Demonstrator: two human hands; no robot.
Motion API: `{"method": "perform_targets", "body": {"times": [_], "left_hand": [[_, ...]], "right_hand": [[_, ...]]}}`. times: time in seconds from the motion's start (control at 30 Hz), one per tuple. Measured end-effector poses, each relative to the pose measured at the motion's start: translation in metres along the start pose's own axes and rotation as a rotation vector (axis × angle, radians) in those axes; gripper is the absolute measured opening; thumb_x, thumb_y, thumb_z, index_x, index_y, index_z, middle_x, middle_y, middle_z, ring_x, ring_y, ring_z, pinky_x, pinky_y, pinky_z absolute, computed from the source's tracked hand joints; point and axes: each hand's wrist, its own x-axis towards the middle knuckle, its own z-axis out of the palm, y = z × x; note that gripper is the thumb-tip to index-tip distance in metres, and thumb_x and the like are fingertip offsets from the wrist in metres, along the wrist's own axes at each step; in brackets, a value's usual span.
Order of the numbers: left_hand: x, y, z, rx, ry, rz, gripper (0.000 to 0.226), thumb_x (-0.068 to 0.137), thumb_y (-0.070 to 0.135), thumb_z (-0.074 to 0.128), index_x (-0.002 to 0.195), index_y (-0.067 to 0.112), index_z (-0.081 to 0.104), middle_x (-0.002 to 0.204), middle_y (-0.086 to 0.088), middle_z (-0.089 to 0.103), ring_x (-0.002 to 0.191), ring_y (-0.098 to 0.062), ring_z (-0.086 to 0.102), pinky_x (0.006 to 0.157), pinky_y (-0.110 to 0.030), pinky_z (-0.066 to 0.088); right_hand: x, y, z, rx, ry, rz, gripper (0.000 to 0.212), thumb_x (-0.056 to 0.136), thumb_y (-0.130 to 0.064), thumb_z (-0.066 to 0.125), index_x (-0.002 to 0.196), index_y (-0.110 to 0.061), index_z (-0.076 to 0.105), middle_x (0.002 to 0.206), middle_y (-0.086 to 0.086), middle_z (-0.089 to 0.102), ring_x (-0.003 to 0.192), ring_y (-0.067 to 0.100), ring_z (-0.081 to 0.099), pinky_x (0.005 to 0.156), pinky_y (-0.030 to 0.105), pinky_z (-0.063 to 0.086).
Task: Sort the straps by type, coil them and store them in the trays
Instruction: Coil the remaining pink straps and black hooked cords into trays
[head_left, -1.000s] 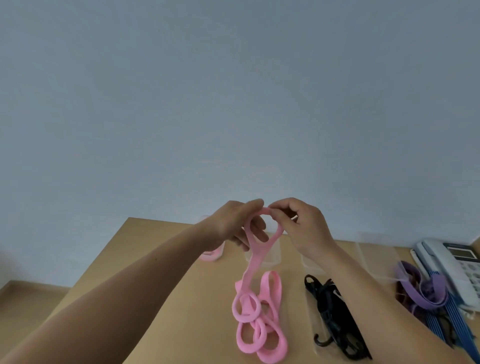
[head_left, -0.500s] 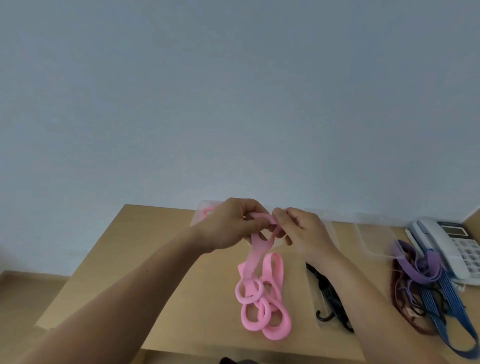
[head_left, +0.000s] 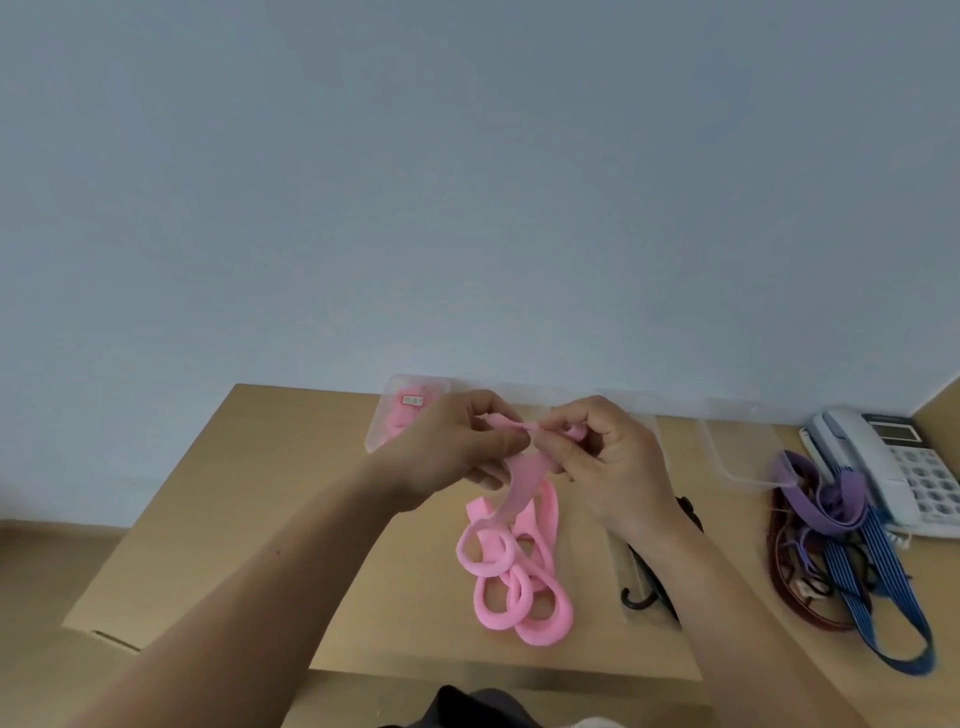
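A pink looped strap (head_left: 519, 571) hangs from both my hands, its lower rings piled on the wooden table (head_left: 270, 499). My left hand (head_left: 457, 452) pinches its top end, and my right hand (head_left: 608, 457) pinches the same end just beside it. A clear tray (head_left: 382, 421) at the back left holds pink straps. An empty clear tray (head_left: 727, 447) lies at the back right. A black hooked cord (head_left: 644, 592) sits in a clear tray under my right forearm. Purple (head_left: 826, 504), blue (head_left: 872, 587) and dark red (head_left: 789, 587) straps lie tangled at the right.
A white desk phone (head_left: 893, 457) stands at the far right next to the tangled straps. A blue-grey wall rises right behind the table. The table's front edge runs just below the pink pile, with dark clothing showing beneath it.
The view has tilted down, showing more of the table. Both hands have lowered and drawn closer together over the strap's top end, and the top loop has been pressed flat between the fingers.
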Motion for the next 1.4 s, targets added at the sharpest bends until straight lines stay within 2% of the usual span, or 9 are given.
{"method": "perform_targets", "body": {"times": [0.13, 0.33, 0.53, 0.7, 0.87, 1.0, 1.13, 1.3, 1.4], "left_hand": [[0.0, 0.003, 0.003, -0.112, -0.035, -0.018, 0.015, 0.091, 0.014, 0.068, 0.103, 0.005, 0.064, 0.09, -0.02, 0.074, 0.074, -0.027, 0.07, 0.069, -0.036, 0.06], [-0.001, 0.004, 0.003, -0.167, -0.055, -0.022, 0.022, 0.089, 0.029, 0.069, 0.096, 0.008, 0.066, 0.089, -0.014, 0.073, 0.079, -0.026, 0.069, 0.072, -0.035, 0.057], [0.0, 0.006, 0.003, -0.101, 0.041, 0.095, 0.014, 0.092, 0.013, 0.068, 0.096, 0.001, 0.065, 0.085, -0.013, 0.073, 0.077, -0.024, 0.07, 0.073, -0.037, 0.06], [0.001, 0.012, 0.004, 0.048, 0.122, 0.233, 0.008, 0.092, 0.01, 0.068, 0.096, 0.003, 0.067, 0.091, -0.018, 0.072, 0.082, -0.03, 0.07, 0.075, -0.043, 0.058], [0.001, 0.011, 0.007, -0.036, 0.147, 0.206, 0.011, 0.092, 0.009, 0.067, 0.101, 0.006, 0.064, 0.095, -0.02, 0.072, 0.089, -0.041, 0.069, 0.078, -0.047, 0.058], [-0.001, 0.014, 0.005, -0.024, 0.102, 0.16, 0.011, 0.091, 0.008, 0.064, 0.101, 0.002, 0.064, 0.087, -0.014, 0.075, 0.077, -0.026, 0.07, 0.076, -0.039, 0.058], [-0.005, 0.02, 0.002, -0.109, 0.022, 0.122, 0.026, 0.086, 0.023, 0.067, 0.101, 0.002, 0.064, 0.088, -0.015, 0.075, 0.078, -0.025, 0.07, 0.074, -0.034, 0.058], [-0.003, 0.018, 0.005, -0.125, 0.045, 0.152, 0.01, 0.091, 0.014, 0.069, 0.093, 0.006, 0.064, 0.082, -0.016, 0.072, 0.076, -0.032, 0.068, 0.077, -0.046, 0.057], [-0.002, 0.016, 0.006, -0.161, 0.038, 0.203, 0.007, 0.09, 0.01, 0.07, 0.092, 0.006, 0.065, 0.083, -0.018, 0.072, 0.079, -0.036, 0.069, 0.075, -0.045, 0.057]], "right_hand": [[0.001, 0.0, 0.001, 0.016, 0.018, -0.019, 0.027, 0.082, -0.001, 0.076, 0.085, -0.027, 0.069, 0.078, -0.002, 0.067, 0.066, 0.009, 0.065, 0.061, 0.018, 0.051], [0.004, -0.001, -0.001, -0.018, 0.018, -0.049, 0.034, 0.079, 0.001, 0.077, 0.082, -0.031, 0.069, 0.079, -0.016, 0.066, 0.076, 0.004, 0.065, 0.066, 0.013, 0.049], [0.005, -0.001, -0.003, 0.114, -0.009, 0.106, 0.019, 0.084, -0.021, 0.076, 0.1, -0.028, 0.067, 0.089, -0.008, 0.07, 0.081, 0.011, 0.065, 0.07, 0.022, 0.054], [0.009, -0.005, -0.001, 0.168, -0.087, 0.184, 0.013, 0.097, -0.021, 0.059, 0.091, -0.018, 0.07, 0.075, 0.005, 0.073, 0.066, 0.015, 0.067, 0.058, 0.025, 0.052], [0.011, -0.01, -0.003, 0.216, -0.034, 0.144, 0.013, 0.094, -0.015, 0.065, 0.089, -0.024, 0.073, 0.074, 0.002, 0.072, 0.063, 0.011, 0.065, 0.057, 0.021, 0.051], [0.012, -0.014, -0.003, 0.246, -0.069, 0.154, 0.01, 0.083, -0.022, 0.075, 0.092, -0.024, 0.073, 0.074, -0.009, 0.068, 0.065, 0.008, 0.061, 0.063, 0.021, 0.051], [0.009, -0.014, -0.002, 0.234, -0.054, 0.144, 0.014, 0.082, -0.018, 0.076, 0.091, -0.028, 0.073, 0.075, -0.009, 0.068, 0.065, 0.007, 0.061, 0.064, 0.017, 0.051], [0.008, -0.016, -0.001, 0.198, -0.057, 0.119, 0.02, 0.084, -0.009, 0.076, 0.087, -0.029, 0.072, 0.082, 0.001, 0.072, 0.075, 0.014, 0.067, 0.068, 0.02, 0.054], [0.007, -0.017, -0.005, 0.25, -0.049, 0.156, 0.019, 0.081, -0.011, 0.077, 0.089, -0.028, 0.072, 0.079, -0.005, 0.071, 0.069, 0.01, 0.065, 0.065, 0.019, 0.053]]}}
